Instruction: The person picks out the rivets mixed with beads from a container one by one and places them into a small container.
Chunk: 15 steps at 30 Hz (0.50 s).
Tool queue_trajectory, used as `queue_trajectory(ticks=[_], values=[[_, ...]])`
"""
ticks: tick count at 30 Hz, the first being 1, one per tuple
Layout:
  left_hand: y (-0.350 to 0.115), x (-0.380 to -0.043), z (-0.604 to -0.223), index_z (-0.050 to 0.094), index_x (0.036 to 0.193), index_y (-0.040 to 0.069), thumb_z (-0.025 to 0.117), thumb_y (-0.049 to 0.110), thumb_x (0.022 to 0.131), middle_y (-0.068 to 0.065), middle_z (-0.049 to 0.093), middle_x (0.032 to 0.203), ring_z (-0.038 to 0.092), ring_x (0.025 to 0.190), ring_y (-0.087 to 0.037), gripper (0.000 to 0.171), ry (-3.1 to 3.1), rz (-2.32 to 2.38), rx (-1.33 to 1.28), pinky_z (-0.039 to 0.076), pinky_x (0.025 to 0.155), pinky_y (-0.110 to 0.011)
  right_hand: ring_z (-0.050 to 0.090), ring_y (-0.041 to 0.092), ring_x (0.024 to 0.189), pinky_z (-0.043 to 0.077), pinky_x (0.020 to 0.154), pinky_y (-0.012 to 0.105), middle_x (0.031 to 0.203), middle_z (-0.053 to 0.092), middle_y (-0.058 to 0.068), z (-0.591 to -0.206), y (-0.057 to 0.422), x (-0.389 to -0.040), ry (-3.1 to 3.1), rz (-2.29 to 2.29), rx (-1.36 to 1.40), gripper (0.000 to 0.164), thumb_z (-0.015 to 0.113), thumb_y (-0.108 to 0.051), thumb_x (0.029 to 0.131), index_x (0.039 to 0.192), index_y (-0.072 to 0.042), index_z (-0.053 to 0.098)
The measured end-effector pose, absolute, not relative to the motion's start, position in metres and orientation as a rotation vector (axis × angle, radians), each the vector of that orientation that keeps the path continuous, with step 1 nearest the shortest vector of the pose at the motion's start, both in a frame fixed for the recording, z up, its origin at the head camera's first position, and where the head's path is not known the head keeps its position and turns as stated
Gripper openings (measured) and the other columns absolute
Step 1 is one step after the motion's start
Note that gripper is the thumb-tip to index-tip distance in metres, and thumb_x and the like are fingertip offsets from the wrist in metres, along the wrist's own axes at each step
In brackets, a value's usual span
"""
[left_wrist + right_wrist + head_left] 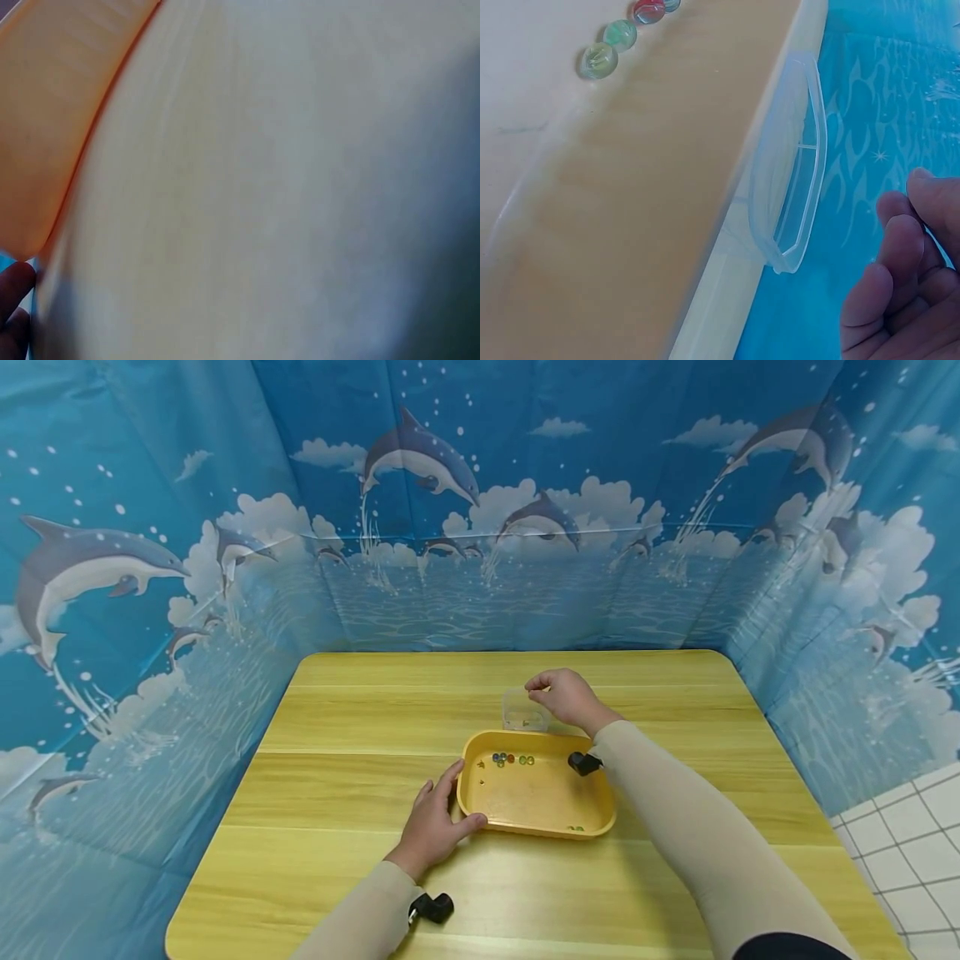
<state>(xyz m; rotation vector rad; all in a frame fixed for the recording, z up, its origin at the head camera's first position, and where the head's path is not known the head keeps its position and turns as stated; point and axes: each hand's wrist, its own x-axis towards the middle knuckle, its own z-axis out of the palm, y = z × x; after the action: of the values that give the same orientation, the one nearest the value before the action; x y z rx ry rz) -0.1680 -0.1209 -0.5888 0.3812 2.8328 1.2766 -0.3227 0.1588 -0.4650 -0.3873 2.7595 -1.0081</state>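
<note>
A yellow plastic tray (540, 828) sits on the wooden table. My left hand (431, 831) lies around its near left corner, fingers along the left side and thumb at the front rim. In the left wrist view its fingertips (15, 289) are right at the tray's outer wall (60, 112). Past the tray's far edge stands a small clear plastic box (513, 712) with tiny bits inside. Over that box, my right hand (568, 697) has its fingers curled and thumb against the index finger. Nothing shows between them; in the right wrist view the hand (911, 277) is beyond the box rim.
Several glass marbles (512, 759) lie along the tray's far side, with small gold bits (482, 765) at the left and a few pieces (576, 828) by the front wall. A dolphin-print curtain (480, 593) hangs behind the table (337, 793).
</note>
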Motion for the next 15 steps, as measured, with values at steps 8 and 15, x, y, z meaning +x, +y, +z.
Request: queue_trajectory(ticks=[8, 15], values=[[-0.1211, -0.1680, -0.5900, 0.030, 0.167, 0.025, 0.081, 0.054, 0.089, -0.008, 0.063, 0.150, 0.056, 0.143, -0.029, 0.098, 2.833, 1.274, 0.377, 0.012, 0.135, -0.053, 0.062, 0.036, 0.131, 0.055, 0.108, 0.054, 0.140, 0.068, 0.014, -0.4661, 0.1575, -0.3269, 2.752, -0.998, -0.391, 0.035, 0.060, -0.022, 0.109, 0.138, -0.007, 0.069], [-0.1218, -0.1683, -0.5899, 0.030, 0.167, 0.026, 0.081, 0.055, 0.088, -0.007, 0.062, 0.152, 0.056, 0.143, -0.029, 0.098, 2.835, 1.279, 0.376, 0.013, 0.134, -0.054, 0.063, 0.036, 0.130, 0.055, 0.108, 0.054, 0.140, 0.068, 0.014, -0.4662, 0.1561, -0.3287, 2.769, -0.974, -0.406, 0.034, 0.060, -0.021, 0.109, 0.138, -0.007, 0.069]])
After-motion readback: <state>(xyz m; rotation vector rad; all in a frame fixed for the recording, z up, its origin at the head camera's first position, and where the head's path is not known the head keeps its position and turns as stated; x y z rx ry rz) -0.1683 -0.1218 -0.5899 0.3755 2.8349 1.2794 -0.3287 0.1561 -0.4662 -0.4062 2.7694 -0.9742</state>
